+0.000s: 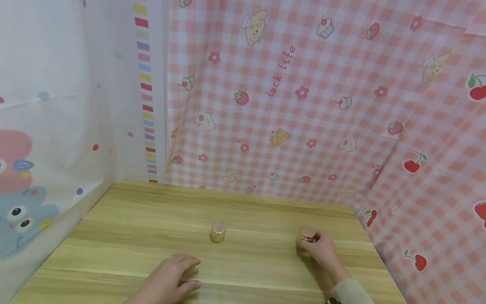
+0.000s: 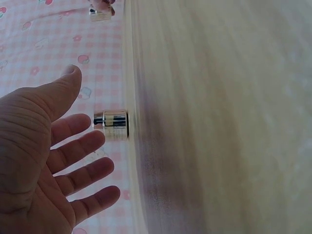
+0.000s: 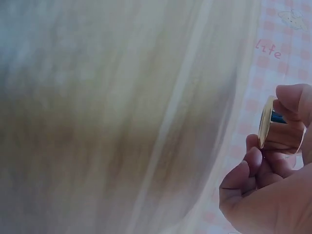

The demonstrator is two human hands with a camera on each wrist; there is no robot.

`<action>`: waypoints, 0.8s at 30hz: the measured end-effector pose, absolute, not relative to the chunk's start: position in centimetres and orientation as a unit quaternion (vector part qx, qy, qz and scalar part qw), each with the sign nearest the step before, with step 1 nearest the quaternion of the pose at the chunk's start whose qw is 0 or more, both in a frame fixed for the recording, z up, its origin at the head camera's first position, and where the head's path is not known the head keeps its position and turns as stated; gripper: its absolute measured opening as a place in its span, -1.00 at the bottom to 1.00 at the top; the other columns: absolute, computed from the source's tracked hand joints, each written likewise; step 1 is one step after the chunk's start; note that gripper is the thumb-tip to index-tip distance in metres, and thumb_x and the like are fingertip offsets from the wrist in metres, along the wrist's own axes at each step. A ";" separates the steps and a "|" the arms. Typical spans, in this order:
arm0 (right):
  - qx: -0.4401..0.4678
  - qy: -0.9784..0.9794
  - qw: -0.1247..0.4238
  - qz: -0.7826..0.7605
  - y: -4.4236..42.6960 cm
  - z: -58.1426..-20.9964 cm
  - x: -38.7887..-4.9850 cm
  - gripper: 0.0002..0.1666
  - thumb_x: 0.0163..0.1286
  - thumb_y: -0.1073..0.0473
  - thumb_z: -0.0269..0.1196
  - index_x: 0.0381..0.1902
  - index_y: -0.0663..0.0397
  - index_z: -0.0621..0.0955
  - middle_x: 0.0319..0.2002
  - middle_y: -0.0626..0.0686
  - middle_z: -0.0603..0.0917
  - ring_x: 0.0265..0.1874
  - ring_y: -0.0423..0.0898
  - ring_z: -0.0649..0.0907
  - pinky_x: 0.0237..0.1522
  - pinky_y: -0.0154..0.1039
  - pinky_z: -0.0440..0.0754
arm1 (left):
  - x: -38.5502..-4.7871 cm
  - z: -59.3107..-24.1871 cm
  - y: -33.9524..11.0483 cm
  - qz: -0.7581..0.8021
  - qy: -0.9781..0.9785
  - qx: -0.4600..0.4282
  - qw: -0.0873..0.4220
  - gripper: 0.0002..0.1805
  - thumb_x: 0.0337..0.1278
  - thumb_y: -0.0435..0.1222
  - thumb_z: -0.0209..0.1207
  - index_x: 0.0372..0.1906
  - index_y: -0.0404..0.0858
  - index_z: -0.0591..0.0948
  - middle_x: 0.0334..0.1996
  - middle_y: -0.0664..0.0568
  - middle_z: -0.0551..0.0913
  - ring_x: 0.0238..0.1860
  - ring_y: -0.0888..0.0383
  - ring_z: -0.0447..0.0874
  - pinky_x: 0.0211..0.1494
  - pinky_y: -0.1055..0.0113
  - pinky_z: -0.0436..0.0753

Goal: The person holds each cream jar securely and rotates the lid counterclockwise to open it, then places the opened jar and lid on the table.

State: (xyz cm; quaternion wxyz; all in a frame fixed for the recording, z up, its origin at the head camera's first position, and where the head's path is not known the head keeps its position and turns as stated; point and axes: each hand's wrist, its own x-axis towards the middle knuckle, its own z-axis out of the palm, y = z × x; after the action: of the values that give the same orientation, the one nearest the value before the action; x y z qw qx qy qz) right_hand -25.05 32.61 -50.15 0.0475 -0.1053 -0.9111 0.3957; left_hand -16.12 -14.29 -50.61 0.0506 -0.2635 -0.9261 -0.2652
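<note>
Two small gold jars are in the head view. One jar (image 1: 218, 232) stands on the wooden table, left of the middle; the same jar (image 2: 113, 125) shows in the left wrist view beyond the fingertips. My left hand (image 1: 171, 276) is held nearer the front, its fingers spread and relaxed, touching nothing; its palm (image 2: 29, 156) fills the left of its wrist view. On the right, my right hand (image 1: 322, 253) pinches the other jar (image 1: 307, 234) between thumb and fingers. From the right wrist, that jar (image 3: 282, 134) appears in the fingers (image 3: 243, 170), its base visible.
The wooden table (image 1: 144, 236) reaches back to a pink checked cloth (image 1: 265, 109) with printed cupcakes and strawberries. A white patterned cloth (image 1: 57, 118) hangs along the left side, and cherry-printed cloth (image 1: 436, 202) along the right.
</note>
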 end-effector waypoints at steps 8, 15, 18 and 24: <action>-0.093 -0.887 0.064 0.448 32.5 -49.5 -24.3 -0.50 0.22 0.13 0.57 0.01 0.28 0.64 -0.17 0.06 0.72 -0.20 -0.14 0.57 -0.17 -0.35 0.57 | -16.0 -50.6 -14.2 -0.263 -0.926 -0.263 0.062 -0.41 0.30 0.14 0.39 0.21 -0.17 0.70 0.15 0.05 0.78 0.19 -0.04 0.72 0.25 -0.16 0.68; -0.084 -0.849 0.057 0.518 31.9 -48.6 -23.1 -0.54 0.31 0.02 0.57 -0.01 0.18 0.68 -0.20 -0.07 0.71 -0.26 -0.22 0.57 -0.23 -0.38 0.59 | -16.0 -50.6 -14.2 -0.269 -0.925 -0.260 0.063 -0.41 0.31 0.15 0.38 0.21 -0.17 0.70 0.15 0.04 0.78 0.19 -0.05 0.73 0.25 -0.15 0.68; -0.077 -0.838 0.050 0.538 31.7 -48.2 -22.5 -0.52 0.32 -0.02 0.57 -0.01 0.18 0.68 -0.20 -0.07 0.69 -0.21 -0.21 0.58 -0.16 -0.37 0.61 | -16.0 -50.6 -14.3 -0.280 -0.924 -0.258 0.045 -0.40 0.32 0.17 0.37 0.23 -0.17 0.70 0.17 0.03 0.77 0.20 -0.07 0.72 0.25 -0.15 0.69; -0.066 -0.824 0.024 0.563 31.1 -47.8 -21.7 -0.53 0.31 -0.03 0.57 -0.03 0.14 0.68 -0.17 -0.06 0.73 -0.14 -0.19 0.68 -0.03 -0.38 0.67 | -16.2 -50.4 -14.3 -0.321 -0.915 -0.246 -0.002 -0.37 0.33 0.17 0.36 0.27 -0.19 0.68 0.20 0.00 0.75 0.23 -0.11 0.70 0.24 -0.15 0.69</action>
State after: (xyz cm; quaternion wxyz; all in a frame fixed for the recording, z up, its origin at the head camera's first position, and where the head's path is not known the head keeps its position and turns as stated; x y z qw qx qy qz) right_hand -21.71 31.14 -47.80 0.0236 -0.0662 -0.8236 0.5628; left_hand -16.15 -14.29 -50.42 -0.0018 -0.2460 -0.9147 -0.3207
